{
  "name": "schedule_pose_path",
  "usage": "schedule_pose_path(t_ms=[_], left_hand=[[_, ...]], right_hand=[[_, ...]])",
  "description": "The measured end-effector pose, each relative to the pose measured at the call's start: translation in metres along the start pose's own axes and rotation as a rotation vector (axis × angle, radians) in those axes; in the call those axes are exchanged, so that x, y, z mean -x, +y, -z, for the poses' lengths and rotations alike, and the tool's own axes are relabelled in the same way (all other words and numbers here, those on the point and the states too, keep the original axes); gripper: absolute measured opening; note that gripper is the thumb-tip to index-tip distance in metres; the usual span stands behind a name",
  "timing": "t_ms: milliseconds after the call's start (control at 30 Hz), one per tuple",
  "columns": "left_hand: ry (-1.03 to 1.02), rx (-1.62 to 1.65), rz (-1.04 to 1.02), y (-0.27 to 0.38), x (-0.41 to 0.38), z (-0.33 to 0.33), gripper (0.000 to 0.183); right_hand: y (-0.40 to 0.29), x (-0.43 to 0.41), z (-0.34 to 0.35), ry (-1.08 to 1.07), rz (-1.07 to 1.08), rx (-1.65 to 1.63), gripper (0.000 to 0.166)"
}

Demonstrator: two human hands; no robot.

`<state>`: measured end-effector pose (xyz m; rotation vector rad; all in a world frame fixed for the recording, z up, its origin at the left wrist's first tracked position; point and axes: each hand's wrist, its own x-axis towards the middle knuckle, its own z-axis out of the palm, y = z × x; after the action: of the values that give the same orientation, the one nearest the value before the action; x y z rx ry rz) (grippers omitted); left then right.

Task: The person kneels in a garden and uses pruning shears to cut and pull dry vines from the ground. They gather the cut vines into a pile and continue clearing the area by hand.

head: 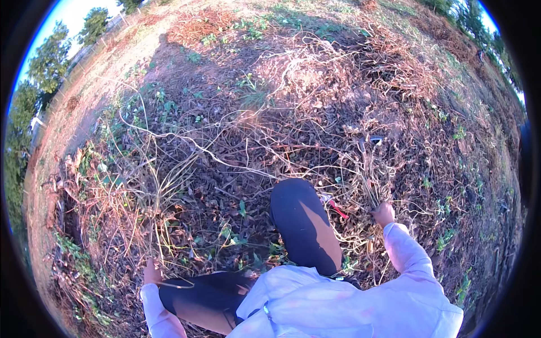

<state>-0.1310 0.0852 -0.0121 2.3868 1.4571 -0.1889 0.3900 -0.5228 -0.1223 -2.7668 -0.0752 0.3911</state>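
Observation:
My right hand (384,214) is closed around a bundle of dry stems (372,186) that points away from me, to the right of my raised knee. At the far end of that bundle a small curved metal blade (374,139) shows; how it joins the bundle is hidden. Low on the left, my left hand (152,271) grips thin dry vine stems (159,236) beside my other knee. These stems spread upward into a loose, pale tuft (158,190). A red strip (338,209) lies in the litter between my raised knee and my right hand.
Long pale vines (203,148) trail across the dry leaf litter before me. Heaps of brown cut plants (393,63) lie farther off at the right, with another heap (203,23) at the back. Small green weeds (167,105) grow among them. Trees (48,59) and a fence line edge the field.

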Motion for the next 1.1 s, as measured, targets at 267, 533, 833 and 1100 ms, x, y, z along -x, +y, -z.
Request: schedule_pose_path(t_ms=[267, 533, 833, 1100], left_hand=[[-0.002, -0.111, 0.039, 0.018, 0.003, 0.037, 0.058], [-0.023, 0.436, 0.009, -0.034, 0.041, 0.031, 0.046], [0.257, 0.616, 0.128, 0.000, 0.090, 0.047, 0.042], [0.385, -0.633, -0.603, -0.176, 0.191, -0.046, 0.051]], right_hand=[[-0.049, 0.002, -0.044, -0.156, 0.161, 0.126, 0.085], [-0.137, 0.020, -0.117, -0.358, 0.357, 0.268, 0.102], [-0.127, 0.023, -0.215, -0.476, 0.364, 0.251, 0.070], [-0.154, -0.001, -0.192, -0.530, 0.374, 0.223, 0.065]])
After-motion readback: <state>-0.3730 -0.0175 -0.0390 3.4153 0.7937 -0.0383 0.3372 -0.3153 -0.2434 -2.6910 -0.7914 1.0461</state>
